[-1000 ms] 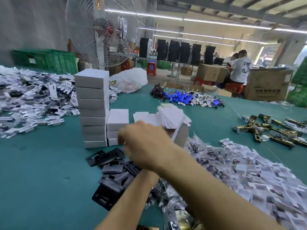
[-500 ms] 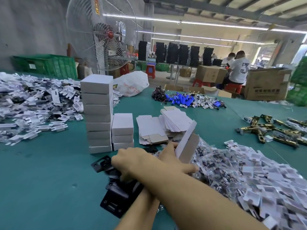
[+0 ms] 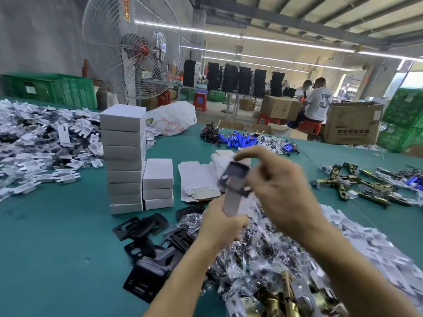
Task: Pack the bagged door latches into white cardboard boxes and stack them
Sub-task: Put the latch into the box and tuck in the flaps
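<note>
2 stacks: closed white boxes stand on the desk (image 3: 45,248), a tall stack (image 3: 123,156) touching a short stack (image 3: 158,181) of 3; these look packed.
Flat blanks: unfolded cartons (image 3: 196,179) lie just right of the stacks, not yet made up.
Left grip: left hand (image 3: 219,225) clamped round the lower end of an upright white box (image 3: 232,202).
Latch part: dark piece (image 3: 235,177) at the box's top, blurred, probably going in.
Right grip: right hand (image 3: 279,188) pinches that piece, fingers curled.
Left to do: a large heap of bagged latches (image 3: 263,248) under the hands awaits boxing.

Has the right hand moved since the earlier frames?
Yes: the right hand has swung rightward, away from the short stack of white boxes it was beside.
</note>
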The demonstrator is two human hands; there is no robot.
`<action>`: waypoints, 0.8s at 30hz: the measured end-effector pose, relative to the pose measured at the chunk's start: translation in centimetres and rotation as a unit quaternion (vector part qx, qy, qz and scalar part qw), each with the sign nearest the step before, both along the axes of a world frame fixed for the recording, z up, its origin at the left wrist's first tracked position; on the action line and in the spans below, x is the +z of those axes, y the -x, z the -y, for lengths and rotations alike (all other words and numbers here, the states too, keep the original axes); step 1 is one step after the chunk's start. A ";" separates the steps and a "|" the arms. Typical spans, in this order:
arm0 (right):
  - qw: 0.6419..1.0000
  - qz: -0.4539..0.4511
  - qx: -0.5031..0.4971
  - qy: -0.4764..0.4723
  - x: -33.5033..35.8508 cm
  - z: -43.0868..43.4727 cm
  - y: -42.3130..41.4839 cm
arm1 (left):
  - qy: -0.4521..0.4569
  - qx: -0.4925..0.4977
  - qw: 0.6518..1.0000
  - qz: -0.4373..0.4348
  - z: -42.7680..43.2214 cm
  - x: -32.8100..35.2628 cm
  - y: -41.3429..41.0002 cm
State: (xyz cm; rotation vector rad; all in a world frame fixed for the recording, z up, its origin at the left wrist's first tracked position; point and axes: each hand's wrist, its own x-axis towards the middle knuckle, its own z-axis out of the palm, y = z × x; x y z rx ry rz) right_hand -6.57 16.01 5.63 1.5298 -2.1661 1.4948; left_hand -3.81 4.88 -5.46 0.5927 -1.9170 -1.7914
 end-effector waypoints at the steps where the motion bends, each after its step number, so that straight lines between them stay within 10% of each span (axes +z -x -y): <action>1: 0.998 0.027 -0.045 0.029 0.4 -1.4 1.2 | -0.007 -0.003 1.000 -0.005 0.0 0.1 0.1; 9: 0.932 0.351 -0.062 0.064 -0.9 -5.8 6.0 | -0.107 -0.009 0.981 -0.163 -0.4 0.5 -0.6; 16: 0.985 0.105 -0.137 -0.010 -2.5 -5.9 6.2 | -0.154 -0.026 0.963 -0.220 -0.4 0.9 -0.9; 24: 0.996 0.054 -0.033 0.058 0.5 -5.2 5.3 | -0.065 -0.063 0.978 -0.190 -0.9 0.8 -0.9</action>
